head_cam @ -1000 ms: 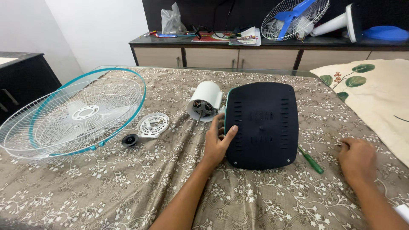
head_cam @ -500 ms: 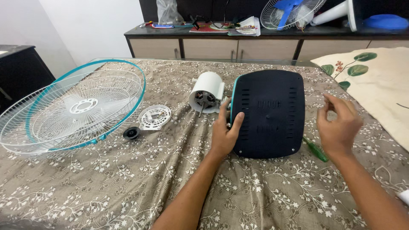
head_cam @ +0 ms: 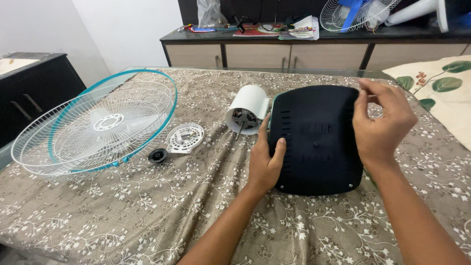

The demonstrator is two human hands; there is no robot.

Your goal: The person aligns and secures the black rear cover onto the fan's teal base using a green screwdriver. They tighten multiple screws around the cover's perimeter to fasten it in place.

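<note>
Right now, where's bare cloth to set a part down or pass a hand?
Widest free patch: the near cloth, below the wire guards and beside the left hand. A smaller one runs along the far edge, behind the white motor housing. Crowded: the round plate and black knob fill the gap between guards and motor; both hands are on the dark base.
</note>
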